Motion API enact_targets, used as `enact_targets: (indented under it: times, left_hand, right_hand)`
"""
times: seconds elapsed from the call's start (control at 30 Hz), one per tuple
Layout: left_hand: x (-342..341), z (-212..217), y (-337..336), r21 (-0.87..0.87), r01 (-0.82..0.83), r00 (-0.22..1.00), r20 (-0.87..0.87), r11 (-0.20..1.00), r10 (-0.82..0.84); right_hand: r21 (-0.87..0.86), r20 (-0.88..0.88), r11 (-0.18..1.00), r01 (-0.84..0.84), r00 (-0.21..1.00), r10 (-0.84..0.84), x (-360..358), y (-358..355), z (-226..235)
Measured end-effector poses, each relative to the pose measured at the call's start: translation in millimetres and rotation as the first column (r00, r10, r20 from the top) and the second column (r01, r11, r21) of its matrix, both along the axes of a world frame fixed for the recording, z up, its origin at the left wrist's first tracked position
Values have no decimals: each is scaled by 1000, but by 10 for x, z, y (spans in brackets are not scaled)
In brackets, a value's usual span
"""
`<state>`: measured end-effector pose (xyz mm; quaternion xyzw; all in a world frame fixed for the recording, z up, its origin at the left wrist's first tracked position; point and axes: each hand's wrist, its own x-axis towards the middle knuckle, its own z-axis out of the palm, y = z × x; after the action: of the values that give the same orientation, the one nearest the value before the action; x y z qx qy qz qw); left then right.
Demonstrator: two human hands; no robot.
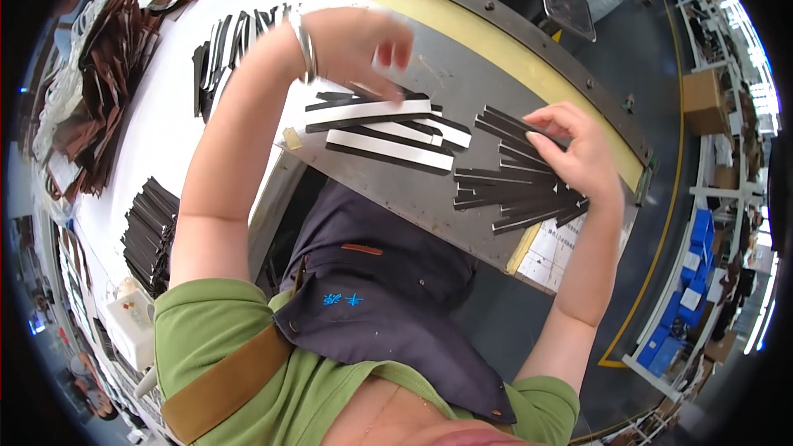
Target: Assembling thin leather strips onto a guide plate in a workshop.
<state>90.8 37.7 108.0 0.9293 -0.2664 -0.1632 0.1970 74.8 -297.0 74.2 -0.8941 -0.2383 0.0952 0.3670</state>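
Note:
My left hand [355, 45], a bangle at its wrist, hovers blurred over a loose pile on the grey metal table. Its thumb and fingers are apart, with nothing visible between them. Beneath it lie several flat dark strips with white faces [388, 151], crossing one another; the thumb tip is close above the upper ones. To the right, my right hand [578, 149] pinches the end of a dark strip [505, 121] between thumb and forefinger. Below that hand, more narrow dark strips [504, 192] fan out in an overlapping heap, partly hidden by the palm.
A raised metal rail [512, 16] bounds the far side of the metal table [396, 198]. On the white table at left lie bundles of dark strips [149, 227] and brown sheets [107, 91]. A printed paper [553, 248] sits by the right forearm. Shelves with blue bins [681, 306] stand right.

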Motion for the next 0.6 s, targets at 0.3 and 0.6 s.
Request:
enact_targets:
  times: [0.3, 0.6]
  left_hand:
    - [-373, -383, 82, -155, -107, 992, -90, 982, 94]
    - [-475, -440, 90, -252, -106, 993, 25, 962, 115]
  right_hand:
    - [-32, 213, 984, -173, 961, 176, -61, 1088, -163]
    - [-45, 266, 994, -104, 957, 113, -141, 1216, -322]
